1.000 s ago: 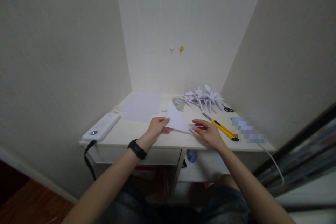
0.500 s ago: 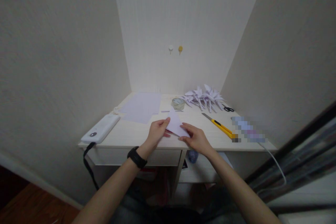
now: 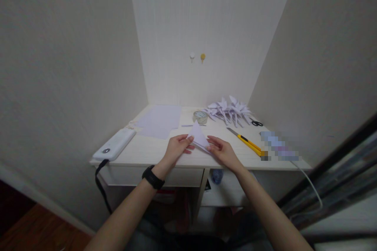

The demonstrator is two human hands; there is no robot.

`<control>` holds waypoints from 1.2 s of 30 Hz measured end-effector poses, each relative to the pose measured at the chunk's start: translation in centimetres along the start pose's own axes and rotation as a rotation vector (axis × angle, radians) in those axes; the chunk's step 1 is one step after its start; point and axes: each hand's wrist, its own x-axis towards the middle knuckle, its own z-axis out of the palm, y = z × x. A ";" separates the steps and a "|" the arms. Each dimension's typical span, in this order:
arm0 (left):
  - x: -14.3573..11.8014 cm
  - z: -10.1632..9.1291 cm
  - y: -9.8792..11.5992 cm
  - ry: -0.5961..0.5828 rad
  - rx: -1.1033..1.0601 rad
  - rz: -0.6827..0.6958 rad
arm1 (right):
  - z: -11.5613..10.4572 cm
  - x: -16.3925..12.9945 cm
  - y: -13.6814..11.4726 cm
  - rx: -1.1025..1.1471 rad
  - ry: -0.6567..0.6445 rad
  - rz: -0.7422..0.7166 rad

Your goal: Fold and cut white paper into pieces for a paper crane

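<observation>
A folded triangle of pale paper (image 3: 199, 136) is held between my two hands above the front of the white desk (image 3: 141, 151), its point facing away from me. My left hand (image 3: 179, 146) pinches its left edge, thumb on top and fingers beneath. On the right edge, my right hand (image 3: 221, 150) grips the same paper, with the thumb at the near corner. Beyond the paper lie a thin stick (image 3: 188, 125) and a roll of clear tape (image 3: 200, 117).
Pale paper sheets (image 3: 161, 119) lie at the back left, with a white device (image 3: 115, 144) nearer me. Folded paper pinwheel-like shapes (image 3: 228, 110) are heaped at the back right, near black-handled scissors (image 3: 257, 123). A yellow utility knife (image 3: 250, 145) and a blurred-out item (image 3: 278, 145) lie at right.
The paper triangle has turned and tilted, its tip shifting slightly right. My right thumb has moved onto the near corner. Both hands keep hold.
</observation>
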 end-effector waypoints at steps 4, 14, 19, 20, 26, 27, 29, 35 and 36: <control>0.0 0.0 0.0 0.002 0.021 0.007 | -0.2 0.1 0.0 0.047 -0.004 -0.002; 0.2 -0.1 -0.5 0.049 0.034 0.006 | -0.6 0.1 -0.1 -0.110 0.128 0.011; 0.2 -0.1 -0.4 0.071 0.014 -0.016 | -0.7 0.4 -0.7 0.226 0.254 0.178; 0.2 -0.1 -0.4 0.064 0.021 -0.021 | -0.8 0.6 -1.1 0.271 0.261 0.203; 0.5 -0.8 -0.2 -0.079 0.076 -0.085 | -3.0 2.0 -3.0 0.212 0.229 0.210; 0.5 -0.9 -0.1 -0.094 0.074 -0.104 | -3.4 2.2 -3.2 0.188 0.199 0.213; 0.6 -1.1 0.1 -0.096 0.064 -0.120 | -4.4 2.5 -3.4 0.158 0.137 0.223; 0.9 -1.5 0.8 -0.032 0.048 -0.060 | -5.8 1.6 -3.9 0.210 0.065 0.243; 1.0 -1.5 0.9 -0.034 0.050 -0.052 | -5.8 1.5 -4.0 0.233 0.070 0.242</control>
